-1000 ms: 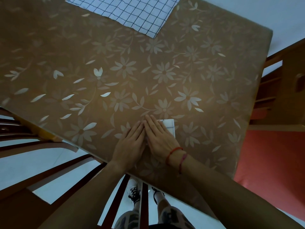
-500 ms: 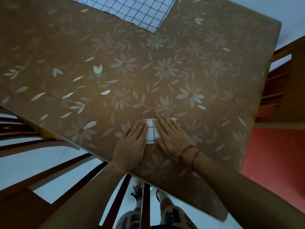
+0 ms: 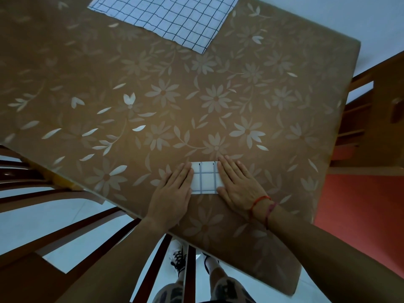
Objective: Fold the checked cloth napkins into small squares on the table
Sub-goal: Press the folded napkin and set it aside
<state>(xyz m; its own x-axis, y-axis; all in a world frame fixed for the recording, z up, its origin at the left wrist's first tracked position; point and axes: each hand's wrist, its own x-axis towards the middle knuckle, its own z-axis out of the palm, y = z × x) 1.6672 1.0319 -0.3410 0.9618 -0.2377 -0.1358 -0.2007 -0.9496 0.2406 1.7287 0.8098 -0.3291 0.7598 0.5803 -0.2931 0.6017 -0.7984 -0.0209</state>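
The left grip (image 3: 172, 193) is laid flat, fingers straight, touching the left edge of the folded checked napkin (image 3: 206, 179) on the bench (image 3: 131, 84). The right grip (image 3: 237, 186) is likewise pressed flat over its right edge. An unfolded checked napkin (image 3: 166, 16) is spread well beyond.

Single wide-angle view, worn on the head, facing forward and steeply down over the near edge of the table (image 3: 284, 101). Close range: left hand (image 3: 171, 193) and right hand (image 3: 239, 189) lie just below centre; the person's shoes (image 3: 178, 256) show beneath, at the bottom border
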